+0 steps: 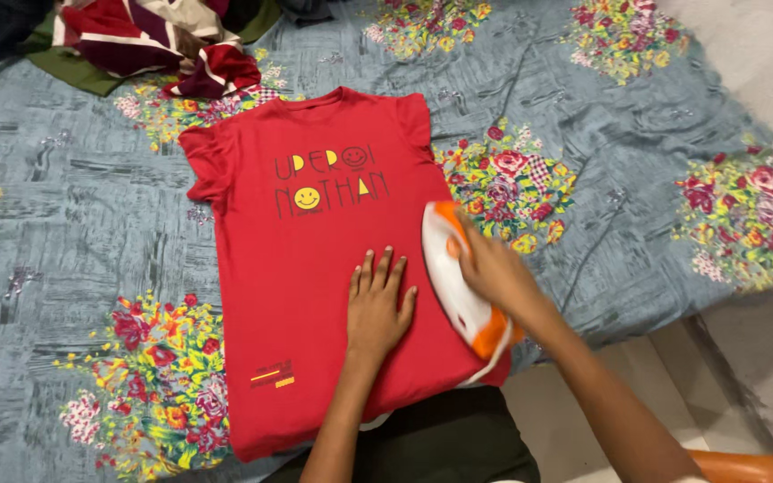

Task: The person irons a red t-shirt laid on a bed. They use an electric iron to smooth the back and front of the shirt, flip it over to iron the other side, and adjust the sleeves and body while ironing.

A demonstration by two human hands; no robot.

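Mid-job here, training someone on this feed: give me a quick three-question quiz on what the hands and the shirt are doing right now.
1. True or false: the left hand lies flat, fingers spread, on the red T-shirt.
2. What does the right hand grip?
A. a folded cloth
B. a white and orange iron
C. a hanger
3. Fill in: the T-shirt lies print side up on a blue-grey ______ bedsheet.

Key
1. True.
2. B. The iron sits at the shirt's right edge.
3. Floral. A heap of clothes lies beyond the collar.
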